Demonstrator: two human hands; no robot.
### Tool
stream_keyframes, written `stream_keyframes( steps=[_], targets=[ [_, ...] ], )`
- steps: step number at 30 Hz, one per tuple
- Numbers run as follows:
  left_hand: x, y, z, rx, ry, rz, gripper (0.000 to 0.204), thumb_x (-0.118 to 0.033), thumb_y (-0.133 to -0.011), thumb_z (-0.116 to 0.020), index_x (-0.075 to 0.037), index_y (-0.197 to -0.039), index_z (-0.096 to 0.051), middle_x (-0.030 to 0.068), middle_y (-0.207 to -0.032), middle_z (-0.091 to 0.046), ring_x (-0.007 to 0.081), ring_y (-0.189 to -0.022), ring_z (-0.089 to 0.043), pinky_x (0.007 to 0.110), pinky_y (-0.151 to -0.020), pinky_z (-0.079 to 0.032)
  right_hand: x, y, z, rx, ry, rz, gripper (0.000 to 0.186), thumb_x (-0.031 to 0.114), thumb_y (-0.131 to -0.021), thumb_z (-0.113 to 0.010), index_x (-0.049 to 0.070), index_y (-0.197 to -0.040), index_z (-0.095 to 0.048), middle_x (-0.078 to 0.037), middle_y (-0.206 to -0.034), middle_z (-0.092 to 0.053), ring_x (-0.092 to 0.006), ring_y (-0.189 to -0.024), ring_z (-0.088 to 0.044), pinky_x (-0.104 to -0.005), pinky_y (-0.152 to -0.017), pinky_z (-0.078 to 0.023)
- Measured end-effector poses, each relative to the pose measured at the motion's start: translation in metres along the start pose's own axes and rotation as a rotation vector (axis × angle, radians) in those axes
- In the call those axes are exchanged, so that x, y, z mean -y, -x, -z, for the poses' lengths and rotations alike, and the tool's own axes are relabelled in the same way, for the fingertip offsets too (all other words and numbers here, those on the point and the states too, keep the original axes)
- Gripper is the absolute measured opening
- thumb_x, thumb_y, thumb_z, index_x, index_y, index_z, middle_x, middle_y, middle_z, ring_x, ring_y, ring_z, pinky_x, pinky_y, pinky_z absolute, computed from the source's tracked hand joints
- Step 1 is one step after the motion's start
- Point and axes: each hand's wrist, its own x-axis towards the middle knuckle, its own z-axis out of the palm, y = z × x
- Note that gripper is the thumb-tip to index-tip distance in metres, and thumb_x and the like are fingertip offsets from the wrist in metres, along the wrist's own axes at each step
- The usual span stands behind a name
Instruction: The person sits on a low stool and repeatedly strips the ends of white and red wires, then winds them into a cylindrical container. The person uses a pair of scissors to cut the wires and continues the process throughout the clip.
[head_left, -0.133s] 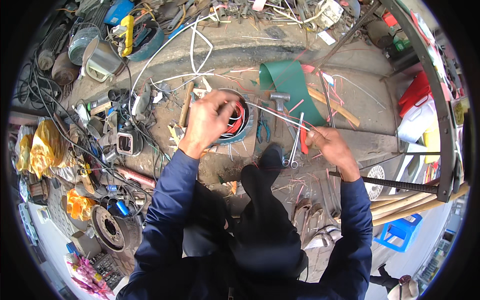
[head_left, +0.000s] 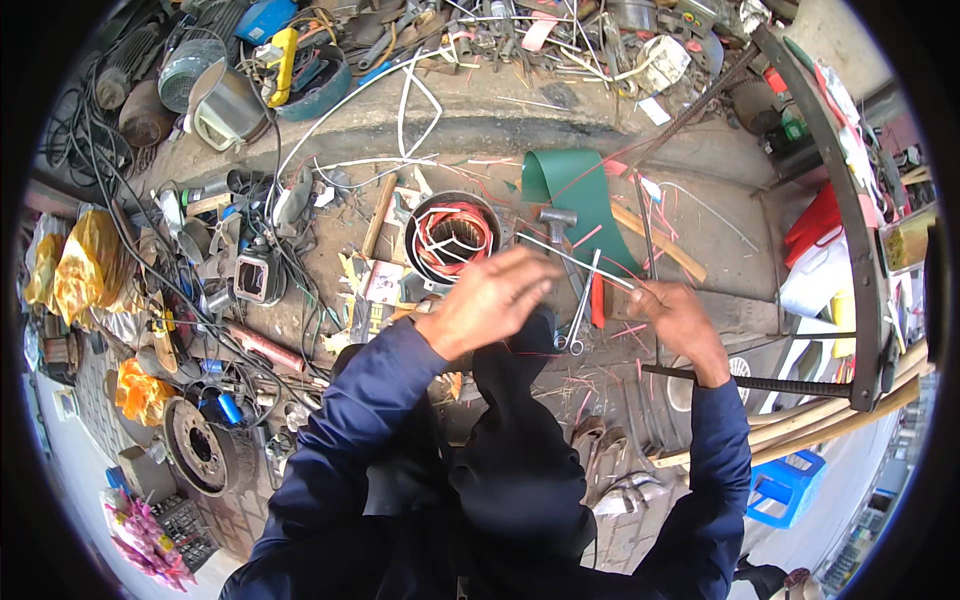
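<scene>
At the right hand [head_left: 682, 320], closed fingers pinch one end of a thin white tube [head_left: 572, 259], its long axis slanting up-left toward the red-wound stator [head_left: 455, 222]; the left hand [head_left: 495, 302], nearer the stator, extends loose, seemingly empty fingers.

A blurring left hand [head_left: 495, 300] is covering part of the rim of a round metal housing [head_left: 411, 245].
Its fingers [head_left: 535, 273] are smearing too much to tell whether they are gripping anything; the right hand [head_left: 680, 315] is hiding one end of a white strip [head_left: 570, 258], while the lower edge is cutting off both dark-blue sleeves [head_left: 340, 410] and another person [head_left: 766, 580].
</scene>
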Motion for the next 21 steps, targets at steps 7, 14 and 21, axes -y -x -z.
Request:
stream_keyframes(
  steps=[7,14,21],
  targets=[
    [-0.019,-0.030,-0.075,-0.051,-0.044,0.028,0.051,-0.008,-0.100,-0.069,-0.002,-0.149,-0.054,0.0191,-0.148,-0.054,0.0430,-0.117,-0.069,0.047,-0.089,-0.063,-0.012,0.033,0.015,-0.059,-0.297,-0.091,0.043,0.034,-0.112,-0.060,0.004,-0.083,-0.071,0.005,-0.066,-0.052,-0.0079,-0.059,-0.044,-0.0285,-0.056,-0.033],
    [-0.003,-0.041,-0.116,0.184,-0.175,-0.163,0.035,-0.007,-0.085,-0.072,-0.003,-0.119,-0.071,0.0098,-0.102,-0.067,0.0321,-0.102,-0.065,0.041,-0.089,-0.058,-0.054,0.060,-0.005,-0.038,-0.482,-0.418,0.043,0.034,-0.112,-0.062,0.005,-0.080,-0.067,0.007,-0.067,-0.049,-0.0069,-0.061,-0.041,-0.0289,-0.056,-0.033],
    [0.006,-0.039,-0.102,0.257,-0.200,-0.138,0.032,-0.038,-0.101,-0.069,-0.019,-0.125,-0.079,0.0017,-0.123,-0.073,0.0256,-0.119,-0.059,0.045,-0.099,-0.041,-0.051,0.063,-0.007,-0.028,-0.463,-0.271,0.040,0.038,-0.111,-0.063,0.003,-0.100,-0.078,-0.001,-0.082,-0.071,-0.0138,-0.079,-0.062,-0.0346,-0.076,-0.052]
  ],
)
